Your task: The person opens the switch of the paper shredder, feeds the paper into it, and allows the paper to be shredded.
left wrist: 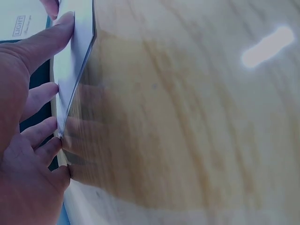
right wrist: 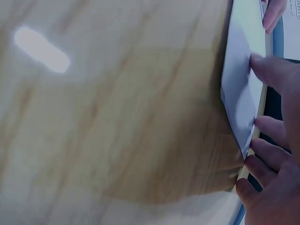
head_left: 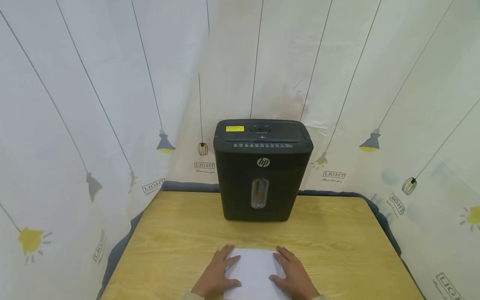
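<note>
A small stack of white paper lies flat on the wooden table near its front edge. My left hand rests on the paper's left side, thumb on top and fingers spread along the edge. On the opposite side my right hand rests the same way. In the left wrist view the left thumb touches the sheet's top. The right wrist view shows the right thumb on the paper, with the other fingers at its edge. Beyond both hands stands a black HP paper shredder, upright, with a feed slot across its top.
The wooden table extends around the paper and the shredder. A pale curtain printed with hanging lamps surrounds the back and both sides. A yellow label and a small clear window are on the shredder.
</note>
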A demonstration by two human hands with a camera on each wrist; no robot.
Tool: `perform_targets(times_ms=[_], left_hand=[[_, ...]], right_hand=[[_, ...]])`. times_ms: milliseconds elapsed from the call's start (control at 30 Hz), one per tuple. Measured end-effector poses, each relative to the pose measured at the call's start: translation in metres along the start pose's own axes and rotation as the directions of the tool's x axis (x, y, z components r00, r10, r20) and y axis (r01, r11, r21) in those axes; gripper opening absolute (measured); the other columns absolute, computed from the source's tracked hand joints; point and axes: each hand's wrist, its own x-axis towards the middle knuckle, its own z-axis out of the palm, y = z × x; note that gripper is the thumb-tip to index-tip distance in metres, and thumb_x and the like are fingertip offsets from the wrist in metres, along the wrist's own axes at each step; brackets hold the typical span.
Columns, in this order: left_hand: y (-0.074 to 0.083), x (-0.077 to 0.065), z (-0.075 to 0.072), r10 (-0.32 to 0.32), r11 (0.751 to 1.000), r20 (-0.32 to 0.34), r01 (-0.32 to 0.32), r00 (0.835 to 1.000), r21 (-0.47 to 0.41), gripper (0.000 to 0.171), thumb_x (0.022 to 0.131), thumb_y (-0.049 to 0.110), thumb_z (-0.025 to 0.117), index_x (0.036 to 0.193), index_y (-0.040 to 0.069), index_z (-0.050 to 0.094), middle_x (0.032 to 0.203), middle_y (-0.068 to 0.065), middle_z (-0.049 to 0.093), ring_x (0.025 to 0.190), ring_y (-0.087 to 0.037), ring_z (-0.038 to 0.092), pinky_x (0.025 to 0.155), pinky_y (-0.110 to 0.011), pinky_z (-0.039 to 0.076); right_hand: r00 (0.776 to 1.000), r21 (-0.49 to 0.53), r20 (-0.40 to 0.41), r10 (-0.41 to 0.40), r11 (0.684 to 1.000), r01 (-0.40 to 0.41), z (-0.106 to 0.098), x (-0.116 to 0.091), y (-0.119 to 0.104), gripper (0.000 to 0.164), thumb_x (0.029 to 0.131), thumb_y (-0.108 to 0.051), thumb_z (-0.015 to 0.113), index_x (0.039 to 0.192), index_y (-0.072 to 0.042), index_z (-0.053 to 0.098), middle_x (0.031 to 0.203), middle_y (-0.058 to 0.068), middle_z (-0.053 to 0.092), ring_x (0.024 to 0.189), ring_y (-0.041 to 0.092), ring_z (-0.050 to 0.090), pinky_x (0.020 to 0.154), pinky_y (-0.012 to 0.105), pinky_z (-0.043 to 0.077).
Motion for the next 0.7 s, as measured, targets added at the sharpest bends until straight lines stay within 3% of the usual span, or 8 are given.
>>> perform_targets(times_ms=[333,700], left_hand=[[0.0026,0.0001,-0.0013,-0.047,0.998,0.022,0.048,0.999,-0.037,0.077,0.079,0.048,0.084,0.145,0.017,0.059,0.167,-0.01,0.034,0.156,-0.037,0.025,0.124,-0.062,0.018],[0.0077,-0.0001,-0.0044,-0.086,0.995,0.033,0.088,0.996,-0.048,0.077,0.078,0.048,0.085,0.144,0.019,0.059,0.167,-0.01,0.034,0.156,-0.039,0.025,0.122,-0.065,0.02]], right_hand=[[0.998,-0.082,0.014,-0.061,0.995,0.062,0.0045,-0.0011,-0.0003,0.06,0.089,-0.038,0.077,0.135,-0.001,0.064,0.151,0.021,0.054,0.142,0.041,0.049,0.111,0.058,0.043],[0.994,-0.113,-0.016,-0.108,0.988,0.105,0.0047,-0.003,-0.0042,0.053,0.087,-0.033,0.08,0.129,-0.002,0.069,0.143,0.022,0.061,0.136,0.042,0.055,0.107,0.056,0.047]])
